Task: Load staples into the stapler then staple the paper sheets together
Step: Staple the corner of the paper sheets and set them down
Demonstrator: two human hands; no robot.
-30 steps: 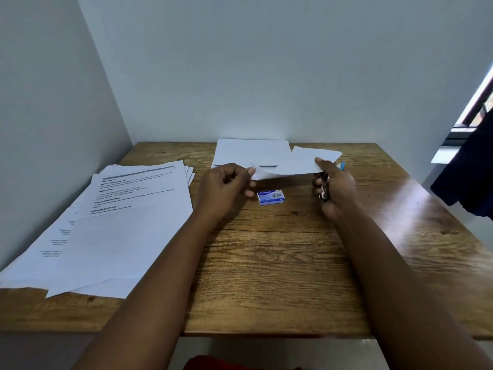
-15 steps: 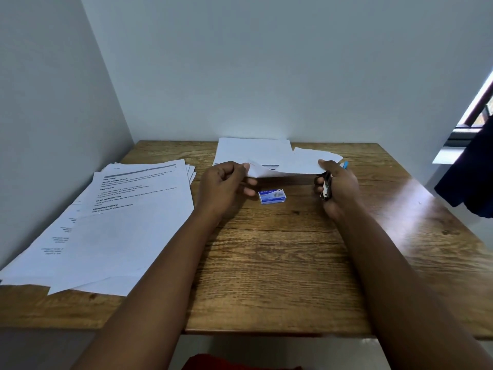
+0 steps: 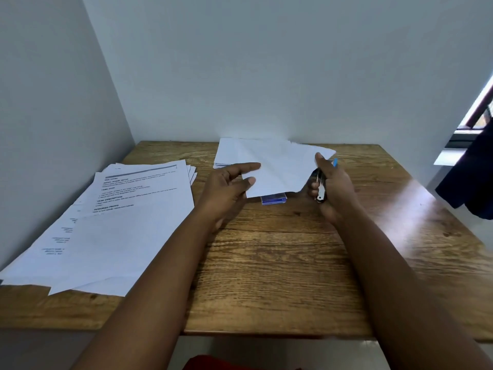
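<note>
While the right hand (image 3: 336,192) clasps the small black-and-silver stapler (image 3: 322,192) in its grip at 3 o'clock of the white paper sheet (image 3: 280,169), the left hand (image 3: 226,189) — grip released, fingers loose — touches its 9 o'clock edge.

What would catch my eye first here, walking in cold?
Two bare arms reach over a wooden table to a blank sheet at its middle: the left hand touches the sheet's left edge, and the right hand, gripping a stapler, is at its right edge. A small blue box peeks out from under the sheet. A big pile of printed papers sprawls on the table's left.
</note>
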